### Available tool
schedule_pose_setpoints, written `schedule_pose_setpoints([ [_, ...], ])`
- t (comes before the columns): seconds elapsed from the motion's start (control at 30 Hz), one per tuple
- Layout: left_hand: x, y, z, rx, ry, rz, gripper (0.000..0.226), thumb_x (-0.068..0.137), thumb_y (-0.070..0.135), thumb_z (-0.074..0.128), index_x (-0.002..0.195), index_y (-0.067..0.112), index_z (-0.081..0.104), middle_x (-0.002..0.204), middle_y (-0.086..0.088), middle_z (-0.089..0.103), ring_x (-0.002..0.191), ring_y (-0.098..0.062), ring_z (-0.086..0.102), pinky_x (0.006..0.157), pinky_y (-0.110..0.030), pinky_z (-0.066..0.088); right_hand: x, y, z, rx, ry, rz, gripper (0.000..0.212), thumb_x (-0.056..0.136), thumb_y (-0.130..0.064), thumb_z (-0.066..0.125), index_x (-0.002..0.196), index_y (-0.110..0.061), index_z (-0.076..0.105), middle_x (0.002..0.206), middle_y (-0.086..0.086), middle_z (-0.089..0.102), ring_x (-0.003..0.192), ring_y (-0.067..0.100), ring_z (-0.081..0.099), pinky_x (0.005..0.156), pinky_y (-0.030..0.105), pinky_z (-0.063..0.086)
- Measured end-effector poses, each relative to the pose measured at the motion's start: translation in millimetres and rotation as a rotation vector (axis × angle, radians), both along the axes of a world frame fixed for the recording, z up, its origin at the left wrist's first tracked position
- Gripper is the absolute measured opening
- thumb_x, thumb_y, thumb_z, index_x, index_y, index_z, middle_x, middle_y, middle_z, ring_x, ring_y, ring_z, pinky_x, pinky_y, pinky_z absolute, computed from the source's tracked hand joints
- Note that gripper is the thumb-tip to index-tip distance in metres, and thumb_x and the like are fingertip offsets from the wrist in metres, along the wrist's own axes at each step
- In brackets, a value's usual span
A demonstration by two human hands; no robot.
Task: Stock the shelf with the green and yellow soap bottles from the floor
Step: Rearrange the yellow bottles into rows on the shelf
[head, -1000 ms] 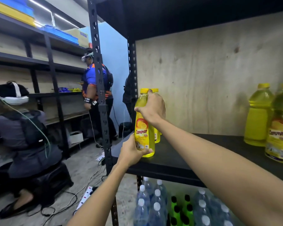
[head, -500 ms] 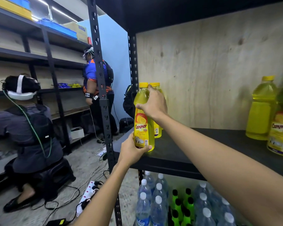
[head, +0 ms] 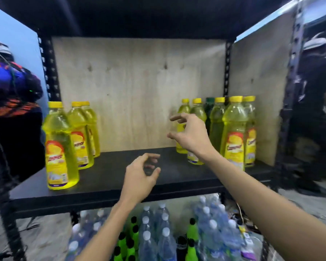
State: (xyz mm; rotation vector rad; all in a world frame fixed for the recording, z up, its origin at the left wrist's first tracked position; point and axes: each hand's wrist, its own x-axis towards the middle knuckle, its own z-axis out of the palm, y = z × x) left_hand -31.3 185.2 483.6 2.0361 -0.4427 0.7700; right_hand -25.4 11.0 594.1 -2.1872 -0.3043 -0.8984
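Observation:
Three yellow soap bottles stand in a row at the left end of the black shelf (head: 109,178); the front yellow bottle (head: 59,147) is nearest the edge. Several more yellow bottles (head: 233,132) and a dark green bottle (head: 209,110) cluster at the right end. My left hand (head: 139,178) hovers over the shelf's front middle, fingers curled apart, holding nothing. My right hand (head: 190,136) is raised in front of the right cluster, fingers spread, empty.
Below the shelf stand several clear water bottles (head: 164,238) and bright green bottles with black caps (head: 134,236). A plywood panel (head: 135,87) backs the shelf. One person (head: 11,87) stands at the left, another (head: 316,102) at the right. Black uprights frame both ends.
Both hands have let go of the yellow bottle, which now stands at the shelf's left front. My view has swung right, and both hands have moved toward the shelf's middle.

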Motion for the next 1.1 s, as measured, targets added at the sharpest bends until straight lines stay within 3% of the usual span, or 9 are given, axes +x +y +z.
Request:
schedule_pose_setpoints([
  [0.17,33,-115,1,-0.116,0.262,-0.208,0.041,0.076,0.019,0.084,0.112,0.027,0.066,0.097,0.010,0.069,0.074,0.002,0.065,0.069,-0.006,0.048,9,-96,15,-0.005,-0.098,-0.316,0.051,0.070,-0.031,0.079,0.119,-0.029,0.063,0.117,0.009,0.057,0.116,0.030,0.051,0.096,0.034,0.037],
  [0.27,49,-169,-2,-0.088,0.366,-0.210,0.073,0.072,0.036,0.086,0.135,0.025,0.052,0.118,0.008,0.063,0.096,-0.005,0.063,0.084,-0.017,0.050,20,-135,25,0.040,-0.100,-0.427,0.062,0.073,-0.037,0.079,0.129,-0.029,0.053,0.129,0.011,0.047,0.121,0.036,0.043,0.099,0.039,0.037],
  [0.33,56,-199,-5,-0.070,0.382,-0.174,0.094,0.069,0.043,0.087,0.147,0.021,0.038,0.134,0.001,0.058,0.116,-0.015,0.059,0.099,-0.031,0.049,29,-152,29,0.034,-0.025,-0.417,0.076,0.072,-0.044,0.081,0.136,-0.028,0.045,0.134,0.014,0.045,0.125,0.038,0.041,0.101,0.043,0.038],
  [0.4,60,-224,-6,-0.062,0.373,-0.135,0.103,0.069,0.043,0.086,0.151,0.018,0.030,0.143,-0.003,0.052,0.128,-0.021,0.052,0.105,-0.035,0.044,38,-161,31,0.045,0.039,-0.359,0.088,0.069,-0.048,0.084,0.141,-0.027,0.039,0.137,0.016,0.045,0.127,0.039,0.042,0.104,0.047,0.039],
  [0.6,59,-268,-11,-0.118,0.335,-0.061,0.106,0.072,0.041,0.084,0.153,0.016,0.019,0.148,-0.004,0.040,0.137,-0.024,0.039,0.113,-0.039,0.036,53,-169,24,0.107,0.021,-0.295,0.094,0.066,-0.040,0.089,0.142,-0.022,0.037,0.133,0.010,0.058,0.119,0.034,0.057,0.095,0.045,0.050],
  [0.8,54,-274,-15,-0.164,0.293,0.024,0.094,0.077,0.037,0.082,0.150,0.024,0.023,0.144,0.000,0.042,0.133,-0.020,0.044,0.105,-0.036,0.042,49,-172,14,0.116,-0.073,-0.248,0.091,0.071,-0.037,0.086,0.147,-0.020,0.038,0.136,0.008,0.059,0.127,0.032,0.054,0.100,0.045,0.048],
  [0.93,49,-272,-18,-0.182,0.240,0.017,0.089,0.080,0.033,0.080,0.149,0.023,0.025,0.146,0.003,0.041,0.136,-0.017,0.043,0.109,-0.035,0.041,35,-163,9,0.098,-0.154,-0.260,0.090,0.072,-0.036,0.086,0.147,-0.023,0.038,0.133,0.008,0.061,0.126,0.030,0.054,0.101,0.043,0.047],
  [1.1,35,-259,-20,-0.229,0.161,0.032,0.087,0.084,0.029,0.077,0.152,0.018,0.024,0.151,0.001,0.038,0.141,-0.018,0.038,0.113,-0.035,0.037,12,-138,2,0.055,-0.277,-0.261,0.088,0.070,-0.035,0.088,0.144,-0.025,0.041,0.121,0.004,0.065,0.112,0.023,0.059,0.088,0.025,0.038],
])
